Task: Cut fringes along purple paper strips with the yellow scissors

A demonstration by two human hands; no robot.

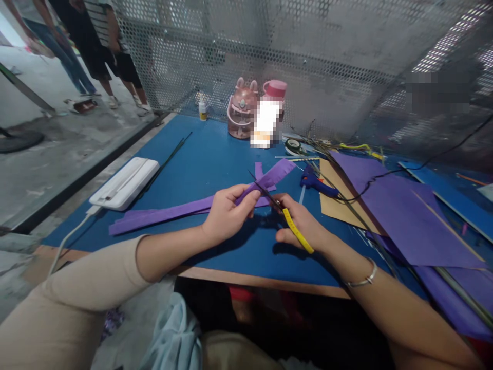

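My left hand (231,209) pinches a long purple strip (169,211) between thumb and fingers. One end of the strip trails left over the blue table, and the other sticks out past my fingertips. My right hand (300,223) grips scissors (296,231) with a yellow handle. Their dark blades point up and left, crossing the purple strip right beside my left fingertips. Whether the blades have cut into it, I cannot tell. More short purple pieces (258,169) lie just behind my hands. Right of them rests a blue glue gun (318,184) with a black cord.
At left lies a white box-shaped device (125,182) with a cable. Purple sheets (400,205), tan card (327,198) and thin stems cover the right side. Behind stand a pink bottle (243,110), a blurred bright screen (265,123) and a tape roll (294,146). People stand beyond the mesh.
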